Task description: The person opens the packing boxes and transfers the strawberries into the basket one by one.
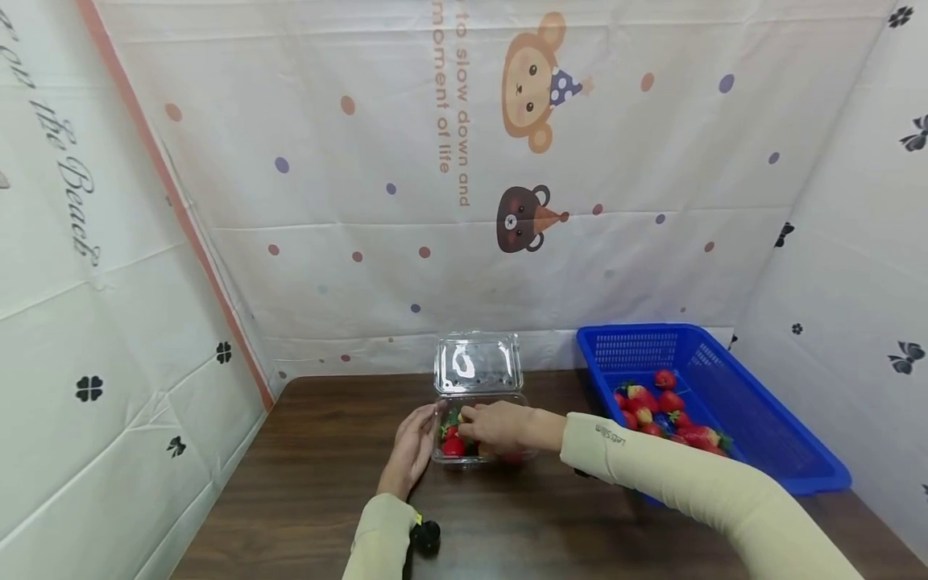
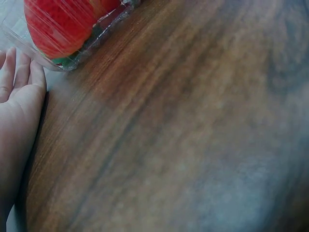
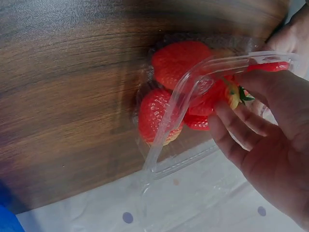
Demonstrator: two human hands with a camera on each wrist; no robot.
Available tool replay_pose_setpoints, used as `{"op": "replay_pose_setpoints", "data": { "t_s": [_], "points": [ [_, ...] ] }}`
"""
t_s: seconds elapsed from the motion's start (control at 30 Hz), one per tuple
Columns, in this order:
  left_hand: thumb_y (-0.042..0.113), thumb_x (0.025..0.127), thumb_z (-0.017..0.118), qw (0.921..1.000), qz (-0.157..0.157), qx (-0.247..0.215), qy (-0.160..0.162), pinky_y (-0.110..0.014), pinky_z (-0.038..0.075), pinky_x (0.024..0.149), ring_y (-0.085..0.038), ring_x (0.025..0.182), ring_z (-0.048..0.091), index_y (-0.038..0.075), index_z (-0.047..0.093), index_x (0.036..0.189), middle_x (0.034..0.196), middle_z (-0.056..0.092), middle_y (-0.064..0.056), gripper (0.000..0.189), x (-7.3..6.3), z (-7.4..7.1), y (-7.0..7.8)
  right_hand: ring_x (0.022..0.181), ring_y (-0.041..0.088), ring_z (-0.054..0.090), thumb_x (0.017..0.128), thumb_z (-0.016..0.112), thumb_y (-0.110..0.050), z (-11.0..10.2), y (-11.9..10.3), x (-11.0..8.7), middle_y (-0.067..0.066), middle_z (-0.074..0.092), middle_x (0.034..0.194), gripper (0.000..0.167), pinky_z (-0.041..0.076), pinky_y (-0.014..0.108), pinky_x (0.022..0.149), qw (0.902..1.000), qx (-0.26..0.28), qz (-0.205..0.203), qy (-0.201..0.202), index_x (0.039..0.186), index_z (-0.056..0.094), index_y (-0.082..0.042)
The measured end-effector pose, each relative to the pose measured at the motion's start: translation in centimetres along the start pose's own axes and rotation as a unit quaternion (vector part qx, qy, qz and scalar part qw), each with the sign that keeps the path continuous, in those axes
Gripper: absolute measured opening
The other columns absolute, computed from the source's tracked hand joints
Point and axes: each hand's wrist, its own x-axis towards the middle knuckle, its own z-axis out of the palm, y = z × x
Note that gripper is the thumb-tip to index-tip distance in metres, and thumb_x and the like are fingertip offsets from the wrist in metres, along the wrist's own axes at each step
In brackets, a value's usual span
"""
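A clear plastic clamshell box [image 1: 464, 461] stands on the table, its lid [image 1: 480, 364] tipped up at the back. Several red strawberries [image 3: 157, 116] lie inside it. My right hand [image 1: 500, 427] reaches over the box from the right; in the right wrist view, its thumb and fingers pinch a strawberry [image 3: 233, 94] with a pale, leafy top end. That strawberry's lower part cannot be told apart from those around it. Along the box's left side rests my left hand [image 1: 412, 448], fingers extended against the wall and curled round nothing.
To the right stands a blue plastic basket [image 1: 786, 451] with several more strawberries [image 1: 670, 400] in its left part. The dark wooden table [image 1: 304, 475] meets printed white cloth [image 1: 348, 201] behind and on both sides. My right forearm passes over the basket's front edge.
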Motion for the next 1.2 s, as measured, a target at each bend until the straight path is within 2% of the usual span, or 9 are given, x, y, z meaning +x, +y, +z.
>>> {"op": "replay_pose_setpoints", "data": {
  "t_s": [0.17,0.27,0.47,0.63,0.77,0.9,0.97,1.1,1.2],
  "points": [
    [0.003,0.107,0.047,0.9999,0.0,0.01,-0.012,-0.017,0.051,0.102,-0.009,0.111,0.065,0.009,0.067,0.095,0.108,0.074,-0.002,0.024,0.0,-0.2,0.0,0.103,0.014,0.061,0.092,0.075,-0.035,0.4,0.0,0.3,-0.004,0.061,0.114,0.025,0.059,0.027,0.079,0.999,-0.042,0.008,0.015,0.113,0.069,-0.022],
    [0.004,0.107,0.047,0.9998,0.001,0.014,-0.013,-0.016,0.051,0.102,-0.009,0.112,0.065,0.008,0.067,0.096,0.11,0.073,-0.002,0.023,-0.1,-0.2,0.0,0.104,0.017,0.064,0.093,0.074,-0.028,0.5,-0.1,0.5,-0.002,0.064,0.118,0.024,0.059,0.029,0.083,0.9985,-0.049,0.014,0.018,0.115,0.07,-0.022],
    [0.006,0.107,0.048,0.9996,-0.008,0.026,0.0,-0.015,0.05,0.102,-0.007,0.114,0.063,0.008,0.065,0.1,0.113,0.071,-0.002,0.019,-0.1,-0.3,0.3,0.102,0.015,0.069,0.097,0.069,-0.015,0.4,-0.4,0.9,0.001,0.069,0.122,0.026,0.06,0.027,0.086,0.9995,-0.015,0.018,-0.02,0.121,0.068,-0.023],
    [0.007,0.107,0.049,0.9992,-0.008,0.038,0.008,-0.016,0.049,0.103,-0.007,0.117,0.062,0.006,0.064,0.106,0.115,0.071,-0.002,0.015,-0.1,-0.4,0.4,0.096,0.013,0.071,0.096,0.071,-0.017,0.1,-0.5,1.5,-0.001,0.072,0.108,0.019,0.06,0.024,0.083,0.9988,0.014,0.017,-0.044,0.115,0.069,-0.019],
    [0.007,0.107,0.049,0.9989,-0.007,0.046,0.011,-0.015,0.049,0.104,-0.006,0.117,0.062,0.004,0.064,0.107,0.116,0.072,-0.002,0.015,-0.1,-0.4,0.3,0.091,0.011,0.071,0.095,0.073,-0.014,0.1,-0.4,1.8,-0.003,0.073,0.103,0.018,0.06,0.023,0.08,0.9989,0.017,0.017,-0.041,0.112,0.07,-0.019],
    [0.007,0.107,0.05,0.9987,-0.004,0.049,0.015,-0.013,0.05,0.101,-0.003,0.114,0.063,0.006,0.064,0.105,0.115,0.072,-0.001,0.015,-0.1,-0.4,0.1,0.085,0.011,0.069,0.093,0.073,-0.009,0.1,0.1,1.8,-0.004,0.074,0.098,0.021,0.06,0.023,0.077,0.9992,0.03,0.009,-0.023,0.11,0.071,-0.021],
    [0.006,0.107,0.049,0.9991,-0.003,0.041,0.011,-0.013,0.049,0.102,-0.003,0.114,0.063,0.006,0.064,0.104,0.115,0.071,-0.001,0.016,-0.1,-0.4,-0.1,0.082,0.01,0.068,0.093,0.072,-0.007,0.1,0.5,1.5,-0.004,0.073,0.095,0.023,0.058,0.021,0.074,0.9979,0.063,0.007,-0.01,0.112,0.071,-0.02],
    [0.004,0.107,0.049,0.9998,-0.006,0.018,0.004,-0.015,0.05,0.103,-0.005,0.113,0.064,0.006,0.066,0.101,0.113,0.072,-0.002,0.018,-0.4,-0.6,-0.7,0.084,0.013,0.068,0.089,0.074,-0.003,-0.9,1.9,0.2,0.0,0.072,0.096,0.027,0.058,0.02,0.074,0.9918,0.123,-0.012,0.032,0.114,0.069,-0.013],
    [0.004,0.107,0.049,0.9999,-0.008,0.011,0.004,-0.017,0.05,0.104,-0.008,0.113,0.065,0.006,0.066,0.101,0.112,0.073,-0.003,0.019,-0.6,-0.7,-1.0,0.092,0.02,0.069,0.085,0.074,0.0,-2.5,3.6,-1.1,0.006,0.071,0.102,0.03,0.059,0.023,0.08,0.9858,0.155,-0.012,0.063,0.113,0.068,-0.009]
  ]
}}
